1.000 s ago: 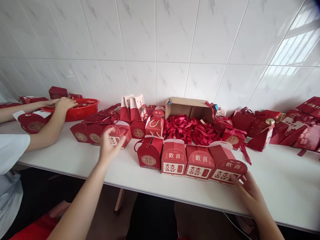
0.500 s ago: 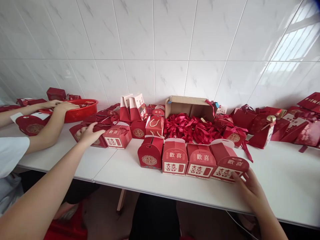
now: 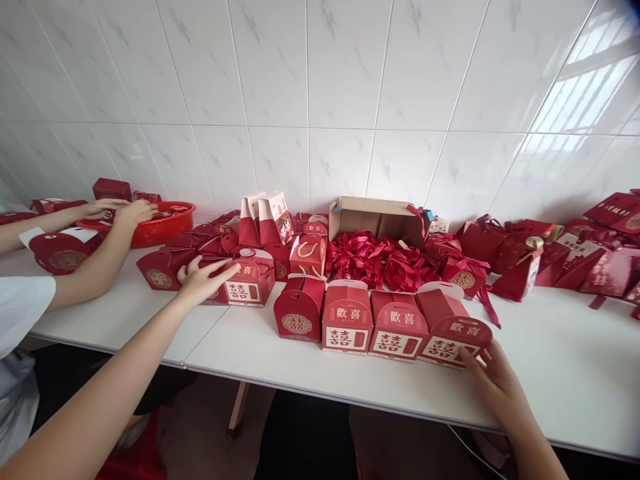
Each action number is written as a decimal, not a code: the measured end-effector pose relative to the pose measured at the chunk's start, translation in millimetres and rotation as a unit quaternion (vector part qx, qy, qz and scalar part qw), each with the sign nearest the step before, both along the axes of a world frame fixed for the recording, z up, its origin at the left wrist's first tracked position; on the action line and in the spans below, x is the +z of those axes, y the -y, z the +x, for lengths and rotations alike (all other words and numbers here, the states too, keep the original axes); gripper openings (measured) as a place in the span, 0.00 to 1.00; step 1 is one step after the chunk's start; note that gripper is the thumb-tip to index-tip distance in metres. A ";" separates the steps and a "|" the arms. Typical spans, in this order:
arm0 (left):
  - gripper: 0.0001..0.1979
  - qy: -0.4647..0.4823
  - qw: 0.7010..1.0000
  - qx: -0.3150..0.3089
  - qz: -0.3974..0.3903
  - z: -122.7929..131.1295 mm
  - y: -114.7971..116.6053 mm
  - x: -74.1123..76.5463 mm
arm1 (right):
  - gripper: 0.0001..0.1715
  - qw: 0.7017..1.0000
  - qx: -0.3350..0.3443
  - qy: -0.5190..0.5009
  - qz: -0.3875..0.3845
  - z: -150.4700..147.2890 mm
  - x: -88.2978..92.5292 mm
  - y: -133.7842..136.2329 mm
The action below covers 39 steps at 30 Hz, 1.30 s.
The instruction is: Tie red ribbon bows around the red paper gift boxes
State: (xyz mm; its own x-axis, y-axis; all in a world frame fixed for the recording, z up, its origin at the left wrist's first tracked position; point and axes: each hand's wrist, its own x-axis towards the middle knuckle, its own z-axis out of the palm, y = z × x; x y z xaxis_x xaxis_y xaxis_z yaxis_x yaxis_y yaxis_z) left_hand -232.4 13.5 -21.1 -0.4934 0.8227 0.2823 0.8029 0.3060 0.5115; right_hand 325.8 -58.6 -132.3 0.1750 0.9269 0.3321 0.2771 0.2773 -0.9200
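White wall tiles back a white table (image 3: pixel 550 373) crowded with red gift boxes, with red ribbons (image 3: pixel 380 257) and a cardboard carton (image 3: pixel 380 217) at twelve o'clock. Left hand (image 3: pixel 203 281) lies open, fingers flat against a red box (image 3: pixel 253 285) at ten o'clock, not clasping it, while the right hand (image 3: pixel 493 383), at four o'clock, is open too, touching the tilted end box (image 3: pixel 450 330) of the front row. Co-worker's hands (image 3: pixel 127 212) rest at a red basin (image 3: pixel 175 220) at nine o'clock.

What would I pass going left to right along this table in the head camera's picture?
red basin → left hand → white-fronted red box at its fingertips → round-emblem red box → cardboard box → right hand → heap of red bags
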 end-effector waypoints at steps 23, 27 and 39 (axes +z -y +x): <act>0.25 -0.023 0.994 -0.103 0.010 17.0 35.4 -1.5 | 0.22 0.999 0.014 -0.035 0.017 -3.9 3.0 1.2; 0.27 -0.064 0.980 -0.184 0.041 22.1 43.4 -7.3 | 0.23 0.999 0.010 -0.029 0.018 -3.9 2.8 0.4; 0.36 0.209 0.963 -0.052 0.163 -32.3 47.3 -5.0 | 0.34 0.999 -0.027 -0.019 0.013 4.5 -8.3 -1.0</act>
State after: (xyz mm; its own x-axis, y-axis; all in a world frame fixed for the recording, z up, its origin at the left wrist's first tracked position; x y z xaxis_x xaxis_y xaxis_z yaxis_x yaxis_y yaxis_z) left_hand -264.7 -33.8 -26.1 -0.5392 0.7755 0.3285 0.5232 0.0029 0.8522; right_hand 330.3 -57.6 -140.6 0.2375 0.9072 0.3472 0.2569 0.2860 -0.9231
